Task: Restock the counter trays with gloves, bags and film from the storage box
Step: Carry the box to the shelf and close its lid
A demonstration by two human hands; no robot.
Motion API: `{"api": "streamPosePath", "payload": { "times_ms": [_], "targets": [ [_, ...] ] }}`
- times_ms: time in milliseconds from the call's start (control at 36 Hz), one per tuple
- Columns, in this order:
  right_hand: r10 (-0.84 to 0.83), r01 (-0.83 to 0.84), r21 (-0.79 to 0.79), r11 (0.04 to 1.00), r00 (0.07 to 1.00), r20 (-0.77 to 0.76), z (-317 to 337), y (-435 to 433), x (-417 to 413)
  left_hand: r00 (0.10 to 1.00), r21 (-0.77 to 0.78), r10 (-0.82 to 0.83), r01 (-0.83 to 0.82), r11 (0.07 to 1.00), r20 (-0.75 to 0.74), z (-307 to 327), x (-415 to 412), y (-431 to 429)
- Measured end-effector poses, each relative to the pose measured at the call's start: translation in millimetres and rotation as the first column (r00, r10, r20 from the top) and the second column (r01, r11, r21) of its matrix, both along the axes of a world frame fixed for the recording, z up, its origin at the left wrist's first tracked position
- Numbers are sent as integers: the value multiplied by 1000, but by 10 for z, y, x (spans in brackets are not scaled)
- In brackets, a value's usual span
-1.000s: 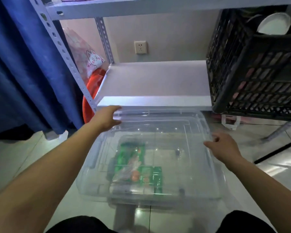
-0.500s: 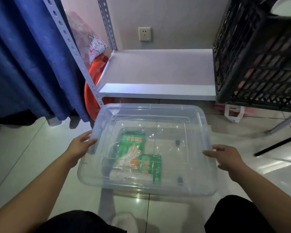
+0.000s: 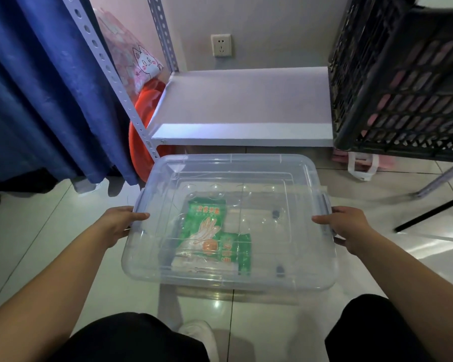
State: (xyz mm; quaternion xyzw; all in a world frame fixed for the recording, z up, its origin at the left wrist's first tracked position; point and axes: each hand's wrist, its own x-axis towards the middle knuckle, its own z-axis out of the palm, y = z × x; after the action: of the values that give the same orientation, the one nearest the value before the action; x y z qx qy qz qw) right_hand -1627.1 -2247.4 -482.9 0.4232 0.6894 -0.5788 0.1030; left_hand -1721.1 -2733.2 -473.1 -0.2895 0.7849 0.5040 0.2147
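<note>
Left hand [image 3: 119,224] and right hand [image 3: 347,227] each clasp a short side of the clear storage box [image 3: 229,279], fingers curled over its rim. The box lies between the hands, long axis left to right, neither hand nearer. Glove packs [image 3: 207,226] lie inside, left of centre. Both forearms reach forward, roughly symmetric.

A: Count what's in front of you.
B: You've got one clear box [image 3: 309,176], lid on. Two green packs [image 3: 205,220] inside, the smaller [image 3: 236,250] overlapping the larger.
A: Hands?
B: Two on it: left hand [image 3: 118,226], right hand [image 3: 348,227]. One black crate [image 3: 400,74], one shelf [image 3: 243,105], one outlet [image 3: 221,45].
</note>
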Motion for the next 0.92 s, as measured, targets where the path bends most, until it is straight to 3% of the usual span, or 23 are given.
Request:
{"api": "streamPosePath", "payload": {
  "times_ms": [333,444,500,639,917],
  "targets": [
    [-10,12,76,997,1000,-24,-55,-25,19,997,-69,37,-42,997,-65,23,36,44],
    [53,-37,301,953,998,-44,-54,-115,37,989,-195,19,-48,980,-148,-10,40,107],
    [60,-46,336,941,998,-32,-16,-134,31,986,-261,-2,-41,965,-166,-4,33,146],
    [55,-38,277,960,997,-54,21,-126,78,984,-249,2,-48,967,-181,14,75,146],
    [-12,11,-16,1000,994,-105,-13,-229,784,991,31,39,-35,999,-128,-26,729,-51]
  ]
}}
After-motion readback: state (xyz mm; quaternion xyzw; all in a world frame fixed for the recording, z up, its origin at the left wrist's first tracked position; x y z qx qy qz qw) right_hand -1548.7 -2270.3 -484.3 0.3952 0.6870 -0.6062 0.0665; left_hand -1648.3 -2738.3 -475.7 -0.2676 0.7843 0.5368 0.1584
